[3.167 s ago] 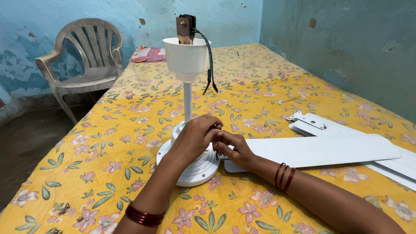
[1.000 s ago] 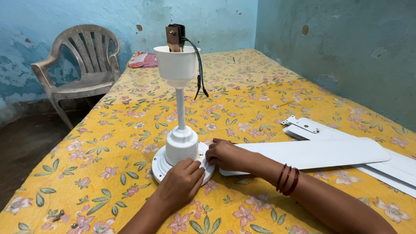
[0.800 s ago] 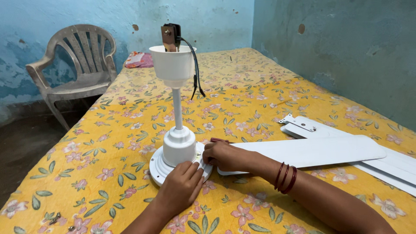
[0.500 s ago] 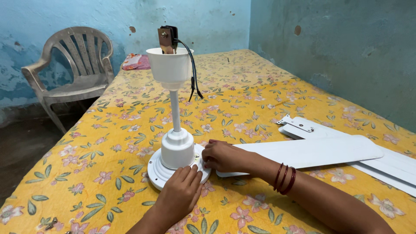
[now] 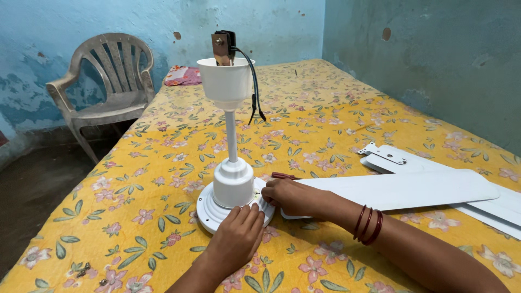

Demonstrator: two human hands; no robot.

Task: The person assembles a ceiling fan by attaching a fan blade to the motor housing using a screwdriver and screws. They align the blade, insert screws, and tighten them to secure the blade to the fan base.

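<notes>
While the left hand (image 5: 237,239) rests flat, fingers spread, on the fan motor (image 5: 234,202) on the bed (image 5: 163,179), right hand (image 5: 287,196) pinches the blade (image 5: 401,189) root against it; likely fastening; next needs hole alignment

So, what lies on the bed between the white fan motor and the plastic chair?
In the head view, only bare flowered bedsheet lies between the fan motor and the chair.

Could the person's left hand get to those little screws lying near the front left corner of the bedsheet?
Probably yes. The left hand rests on the rim of the white fan motor, and only bare flowered sheet lies between it and the small screws. They sit on that arm's own side, so nothing blocks a sideways reach.
</notes>
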